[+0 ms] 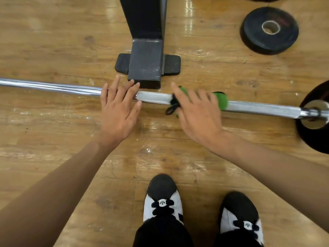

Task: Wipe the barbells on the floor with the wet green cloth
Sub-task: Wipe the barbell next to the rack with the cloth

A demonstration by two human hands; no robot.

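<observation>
Worn glossy wood floor (53, 32). Barbell (258, 106) lay across it from 9 to 3 o'clock. My left hand (117, 111) rested flat on it, fingers spread, gripping nothing. My right hand (197, 114) pressed the green cloth (221, 100) onto the bar, fingers nearly straight. Mid-wipe, I judged. Next stroke had room toward 3 o'clock up to the loaded plate (316, 136); the rack foot (146, 65) crowded 12.
</observation>
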